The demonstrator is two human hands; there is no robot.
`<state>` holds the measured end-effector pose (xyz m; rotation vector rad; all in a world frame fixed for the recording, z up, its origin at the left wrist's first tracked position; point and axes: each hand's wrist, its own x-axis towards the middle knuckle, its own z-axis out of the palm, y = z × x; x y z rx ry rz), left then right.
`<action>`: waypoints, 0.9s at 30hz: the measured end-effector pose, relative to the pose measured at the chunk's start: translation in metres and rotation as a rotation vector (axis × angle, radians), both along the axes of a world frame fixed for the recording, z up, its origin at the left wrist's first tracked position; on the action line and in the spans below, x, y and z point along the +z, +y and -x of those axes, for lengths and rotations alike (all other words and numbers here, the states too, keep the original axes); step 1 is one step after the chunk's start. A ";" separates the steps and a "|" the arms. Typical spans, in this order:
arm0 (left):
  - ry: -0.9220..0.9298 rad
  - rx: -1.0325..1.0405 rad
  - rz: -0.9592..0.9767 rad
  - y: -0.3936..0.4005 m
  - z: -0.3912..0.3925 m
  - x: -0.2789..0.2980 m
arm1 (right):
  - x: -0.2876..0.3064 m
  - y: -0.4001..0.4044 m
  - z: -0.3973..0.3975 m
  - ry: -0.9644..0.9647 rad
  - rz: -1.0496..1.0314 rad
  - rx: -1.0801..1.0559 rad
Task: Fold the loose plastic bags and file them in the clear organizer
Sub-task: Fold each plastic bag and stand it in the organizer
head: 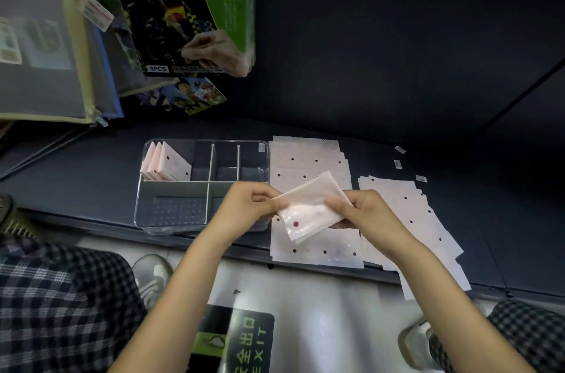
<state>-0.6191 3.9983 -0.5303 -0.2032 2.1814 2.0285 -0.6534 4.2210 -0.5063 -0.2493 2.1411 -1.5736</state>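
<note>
I'm pinching a folded bag [308, 207] with both hands, left hand [250, 204] and right hand [363, 213], above the flat bags [308, 158], just right of the organizer [171, 210].

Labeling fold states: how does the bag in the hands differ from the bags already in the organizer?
The held bag is up off the shelf, pinched by the left hand and right hand; the filed bags stand on edge in the clear organizer, back-left compartment. The held bag lies roughly flat and tilted; the filed bags lean in a row. Both are folded, pale pink with dark red dots.
</note>
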 end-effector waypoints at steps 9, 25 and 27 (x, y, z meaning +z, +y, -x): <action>-0.173 0.162 -0.392 -0.032 0.002 -0.016 | -0.018 -0.065 0.022 -0.134 0.175 -0.136; -0.102 0.697 0.610 -0.126 0.001 -0.090 | -0.060 -0.263 0.078 0.484 -0.546 0.053; -0.095 0.683 0.589 -0.129 0.001 -0.093 | -0.068 -0.278 0.078 0.564 -0.714 0.101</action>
